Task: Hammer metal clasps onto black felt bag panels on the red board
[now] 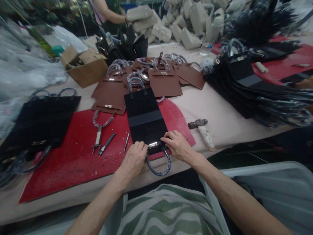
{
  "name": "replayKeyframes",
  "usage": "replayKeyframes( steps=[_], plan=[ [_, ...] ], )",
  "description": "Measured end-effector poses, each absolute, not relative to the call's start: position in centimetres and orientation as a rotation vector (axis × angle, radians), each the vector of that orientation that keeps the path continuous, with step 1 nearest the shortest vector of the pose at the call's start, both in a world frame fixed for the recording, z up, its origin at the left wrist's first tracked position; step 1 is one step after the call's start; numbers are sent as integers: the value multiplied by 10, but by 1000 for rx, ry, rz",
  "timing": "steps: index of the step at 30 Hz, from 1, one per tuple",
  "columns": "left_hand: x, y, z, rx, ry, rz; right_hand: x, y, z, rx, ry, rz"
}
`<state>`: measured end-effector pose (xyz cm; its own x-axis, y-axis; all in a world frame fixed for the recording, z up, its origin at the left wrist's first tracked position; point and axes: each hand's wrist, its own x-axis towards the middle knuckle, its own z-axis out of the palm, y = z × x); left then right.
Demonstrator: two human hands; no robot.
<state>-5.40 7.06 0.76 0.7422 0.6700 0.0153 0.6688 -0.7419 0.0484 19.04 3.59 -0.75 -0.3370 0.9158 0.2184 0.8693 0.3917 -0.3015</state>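
Far left, I've got flat black bag piece point(49, 117). Next, slim grey metal tools point(107, 144) on glossy red mat point(80, 163). Left hand point(133, 159): fingers half-curled, together, touching near-left corner of rectangular black bag panel point(145, 109) with silver clasp point(153, 144), lying over mat. Right hand point(179, 146): fingers bent, tips right of clasp; can't tell either grip. Further right, metal-headed hammer point(205, 135) on pale surface point(195, 104).

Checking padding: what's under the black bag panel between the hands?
Red mat shows either side of the black bag panel; brown bag panels at its far end. Directly beneath: covered.
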Motion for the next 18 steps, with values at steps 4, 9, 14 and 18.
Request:
replayKeyframes(
  steps=[4,9,14,18],
  plan=[
    [-51,67,8,3034,1043,-84,191,40,-1,-1501,-2570,45],
    [-52,68,3,3122,968,-30,194,38,-7,-1426,-2530,76],
    [-81,75,-20,3007,779,604,203,37,-16,-1272,-2292,238],
    [-96,79,-28,2845,692,771,209,40,-21,-1191,-2283,346]
  ],
)
